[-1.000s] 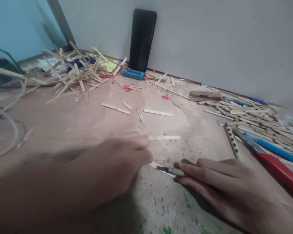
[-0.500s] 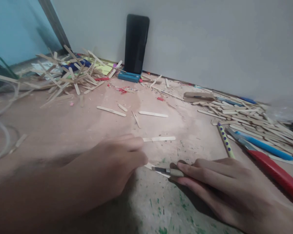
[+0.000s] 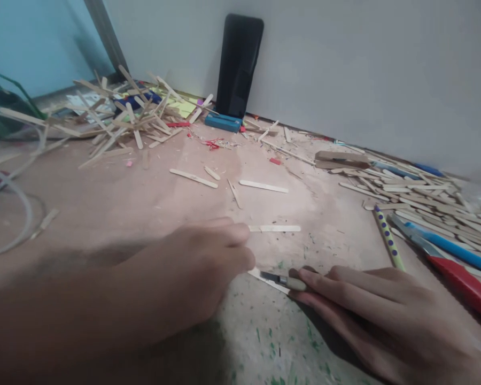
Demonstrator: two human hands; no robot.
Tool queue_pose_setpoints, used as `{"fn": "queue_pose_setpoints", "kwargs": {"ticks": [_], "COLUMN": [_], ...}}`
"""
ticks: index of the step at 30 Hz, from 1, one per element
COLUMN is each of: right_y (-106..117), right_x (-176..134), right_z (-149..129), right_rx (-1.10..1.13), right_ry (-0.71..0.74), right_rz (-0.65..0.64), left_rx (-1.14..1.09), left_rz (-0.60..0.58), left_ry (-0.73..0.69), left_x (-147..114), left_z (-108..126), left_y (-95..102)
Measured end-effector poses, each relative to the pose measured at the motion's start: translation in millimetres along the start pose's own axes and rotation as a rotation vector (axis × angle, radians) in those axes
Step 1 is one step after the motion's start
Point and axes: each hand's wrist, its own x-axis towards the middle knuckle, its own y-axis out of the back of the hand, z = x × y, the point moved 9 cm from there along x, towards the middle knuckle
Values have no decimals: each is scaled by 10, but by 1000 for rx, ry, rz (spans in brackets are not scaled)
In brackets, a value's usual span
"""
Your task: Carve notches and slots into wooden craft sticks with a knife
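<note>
My right hand [image 3: 372, 310] is closed round the pale handle of a craft knife [image 3: 291, 282]. Its metal blade points left and lies against or just over a wooden craft stick [image 3: 273, 284]. At the left end of this stick is my left hand [image 3: 216, 256], fingers bent together and pinching it; the fingertips partly hide the stick. Beyond my left fingers a second craft stick [image 3: 280, 229] lies flat, its left end hidden by the hand. The slanted stick's right end passes under my right fingers.
A black phone [image 3: 239, 67] leans on the wall in a blue stand [image 3: 223, 123]. Craft sticks are heaped at the back left and right. Right of my hand lie a dotted pencil [image 3: 388, 238], a red-handled cutter [image 3: 460, 280] and a blue pen [image 3: 452, 248]. A clear tube [image 3: 26, 206] curves at left.
The whole view has shifted, so everything appears farther right. Both hands keep nearly the same pose, with the knife at the same place over the stick.
</note>
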Motion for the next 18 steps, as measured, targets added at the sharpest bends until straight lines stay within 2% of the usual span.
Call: {"fn": "queue_pose_setpoints", "kwargs": {"ticks": [12,18], "right_y": [-39,50], "right_x": [-295,-218], "right_z": [7,88], "right_rx": [-68,-48], "right_ry": [-67,-79], "right_rz": [16,24], "left_rx": [-31,-17], "left_rz": [-113,-181], "left_ry": [103,165], "left_x": [44,-7], "left_z": [-81,-110], "left_y": [-87,-160]}}
